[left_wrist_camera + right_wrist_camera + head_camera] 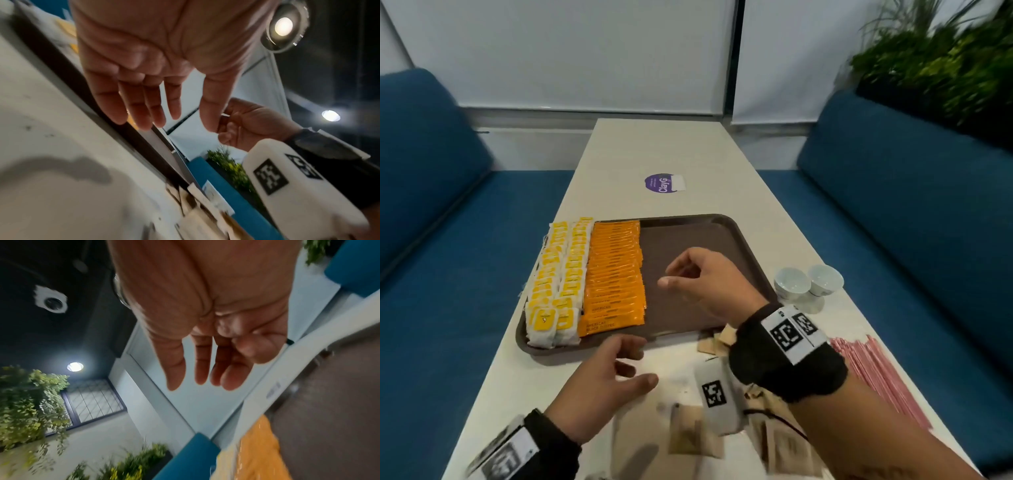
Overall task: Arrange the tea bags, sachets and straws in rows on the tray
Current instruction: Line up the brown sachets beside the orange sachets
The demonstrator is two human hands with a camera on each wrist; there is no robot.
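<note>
I see my right hand above the bare part of the brown tray, fingers loosely curled, holding nothing. My left hand hangs relaxed and empty by the tray's near rim. Yellow tea bags and orange sachets fill rows at the tray's left; pink straws and brown sachets lie on the counter.
</note>
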